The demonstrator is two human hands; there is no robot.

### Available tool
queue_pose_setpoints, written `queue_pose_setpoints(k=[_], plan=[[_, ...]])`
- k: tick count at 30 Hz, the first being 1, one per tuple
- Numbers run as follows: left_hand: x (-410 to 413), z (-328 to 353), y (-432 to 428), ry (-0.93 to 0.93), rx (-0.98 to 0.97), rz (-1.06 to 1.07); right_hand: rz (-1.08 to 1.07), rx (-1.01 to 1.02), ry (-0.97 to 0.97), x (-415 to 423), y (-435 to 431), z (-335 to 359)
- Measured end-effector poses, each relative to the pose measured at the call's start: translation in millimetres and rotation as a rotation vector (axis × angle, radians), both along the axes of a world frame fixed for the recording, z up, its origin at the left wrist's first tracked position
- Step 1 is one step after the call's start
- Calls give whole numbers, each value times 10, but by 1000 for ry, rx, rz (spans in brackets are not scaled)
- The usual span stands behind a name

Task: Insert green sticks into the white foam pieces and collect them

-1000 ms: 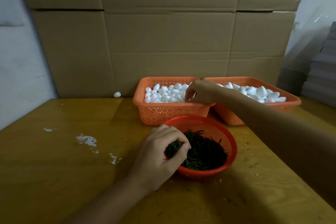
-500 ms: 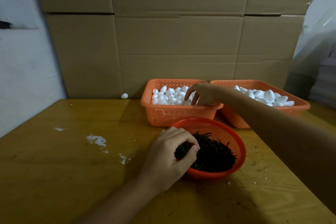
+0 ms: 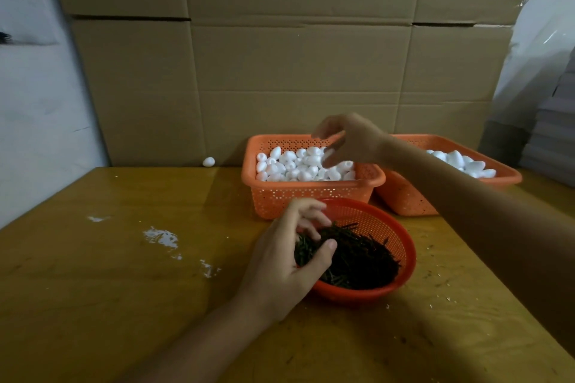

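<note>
A round red basket point(image 3: 401, 246) near the table's middle holds a heap of dark green sticks point(image 3: 357, 255). My left hand point(image 3: 289, 261) reaches into its left side, with curled fingers and thumb pinching some sticks. Behind it, an orange rectangular basket point(image 3: 311, 196) is full of white foam pieces point(image 3: 295, 165). My right hand point(image 3: 351, 140) hovers just above that pile, blurred, with its fingertips pinching a small white foam piece point(image 3: 327, 152). A second orange basket point(image 3: 404, 199) with more foam pieces point(image 3: 463, 162) stands to the right, partly hidden by my right forearm.
One loose foam piece point(image 3: 208, 161) lies at the table's back edge, against the cardboard boxes point(image 3: 295, 71). White smears point(image 3: 161, 236) mark the wooden table point(image 3: 109, 289) on the left. Small crumbs are scattered on the right. Stacked grey sheets point(image 3: 557, 134) stand at the far right.
My right hand has lifted up out of the foam basket. The fingers of my left hand have spread and dug deeper into the sticks. The camera has tilted down slightly.
</note>
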State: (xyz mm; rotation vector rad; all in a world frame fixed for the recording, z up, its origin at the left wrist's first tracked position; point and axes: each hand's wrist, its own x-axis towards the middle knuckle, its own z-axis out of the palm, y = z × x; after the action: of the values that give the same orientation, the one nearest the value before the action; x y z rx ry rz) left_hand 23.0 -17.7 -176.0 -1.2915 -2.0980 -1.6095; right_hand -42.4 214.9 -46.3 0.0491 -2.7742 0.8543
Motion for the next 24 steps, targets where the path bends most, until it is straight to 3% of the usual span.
queue_pose_setpoints(k=[3,5,10,18,24], plan=[[-21,1,9,-82,151,24,118,-286,139,362,-153,0],[-33,16,7,-131,229,52,256,-340,161,627,-247,-61],[-67,17,7,-218,244,59,434,-279,174,1151,-472,-379],[-86,42,-6,-82,191,-27,350,-214,435,1210,-515,-689],[-93,-1,16,0,96,-89,260,0,494,1198,-488,-675]])
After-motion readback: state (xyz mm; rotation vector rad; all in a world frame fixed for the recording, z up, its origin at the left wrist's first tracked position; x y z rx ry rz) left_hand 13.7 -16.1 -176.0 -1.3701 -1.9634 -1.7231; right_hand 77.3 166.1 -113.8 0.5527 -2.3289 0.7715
